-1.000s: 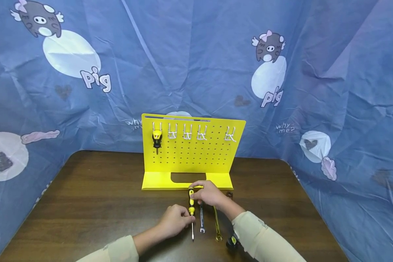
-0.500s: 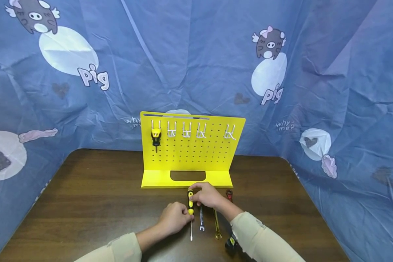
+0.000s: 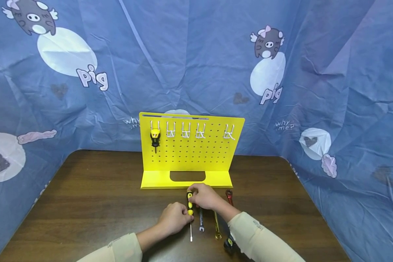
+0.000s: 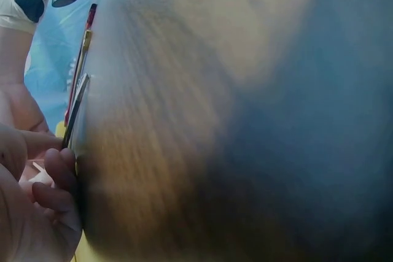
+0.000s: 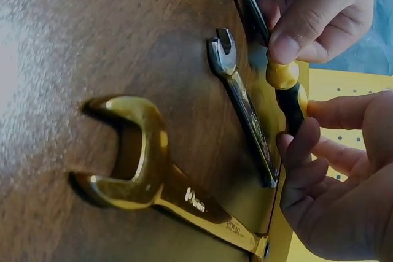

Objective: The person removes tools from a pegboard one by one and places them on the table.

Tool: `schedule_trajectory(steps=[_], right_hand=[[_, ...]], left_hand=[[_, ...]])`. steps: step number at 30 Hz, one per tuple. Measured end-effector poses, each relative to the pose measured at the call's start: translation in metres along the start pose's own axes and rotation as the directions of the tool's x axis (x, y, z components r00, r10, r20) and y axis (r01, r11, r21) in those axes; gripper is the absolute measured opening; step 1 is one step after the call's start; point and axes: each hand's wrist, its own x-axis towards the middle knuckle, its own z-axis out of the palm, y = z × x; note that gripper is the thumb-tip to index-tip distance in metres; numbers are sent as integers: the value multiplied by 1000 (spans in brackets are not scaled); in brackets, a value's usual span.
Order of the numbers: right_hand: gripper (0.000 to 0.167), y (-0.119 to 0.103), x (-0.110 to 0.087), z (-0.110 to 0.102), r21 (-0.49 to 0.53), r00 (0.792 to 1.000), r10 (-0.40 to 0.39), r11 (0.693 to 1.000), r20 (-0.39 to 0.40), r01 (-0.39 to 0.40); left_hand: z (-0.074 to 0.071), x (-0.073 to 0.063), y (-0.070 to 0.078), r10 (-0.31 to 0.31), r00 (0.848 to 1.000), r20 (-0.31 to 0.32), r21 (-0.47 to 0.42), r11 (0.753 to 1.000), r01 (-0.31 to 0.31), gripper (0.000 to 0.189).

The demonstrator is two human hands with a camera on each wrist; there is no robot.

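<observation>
A screwdriver [image 3: 190, 206] with a yellow and black handle is held in both hands, its thin metal shaft pointing toward the person. The left hand [image 3: 174, 219] pinches it where shaft and handle meet. Right-hand [image 3: 203, 196] fingers and thumb pinch the handle nearer its far end. In the right wrist view the yellow collar [image 5: 282, 75] shows between the two hands. Just right of the screwdriver lies a silver wrench [image 3: 201, 220], then a gold wrench [image 3: 217, 229]. A red wrench [image 3: 229, 196] lies farther right, partly behind the right forearm.
Behind the hands stands a yellow pegboard [image 3: 183, 156] with several white hooks [image 3: 186, 130]. A short yellow and black screwdriver [image 3: 155, 136] hangs on the leftmost hook. Under the right sleeve sits a black wrist camera [image 3: 229, 243]. Blue cloth [image 3: 183, 72] encloses the brown table [image 3: 101, 189].
Both hands keep their grip on the screwdriver, barely moving. The right hand has shifted slightly left and toward the person, and more of the red wrench shows. The head view has shifted a little.
</observation>
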Motion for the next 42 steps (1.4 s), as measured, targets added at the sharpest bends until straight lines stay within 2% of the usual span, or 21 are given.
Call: schedule_trajectory(steps=[9, 16, 25, 42], right_hand=[[15, -1, 2, 1, -114, 998, -33, 993, -60, 26], [17, -3, 2, 4, -137, 998, -44, 990, -54, 36], [20, 0, 2, 6, -186, 995, -51, 982, -85, 34], [22, 2, 4, 7, -164, 996, -40, 986, -86, 25]], left_hand=[[-1, 0, 1, 9, 1000, 9, -9, 1000, -9, 37], [-2, -1, 2, 6, 1000, 20, -6, 1000, -6, 37], [-2, 0, 2, -3, 999, 37, -15, 1000, 4, 37], [-3, 0, 0, 8, 999, 49, -19, 1000, -7, 37]])
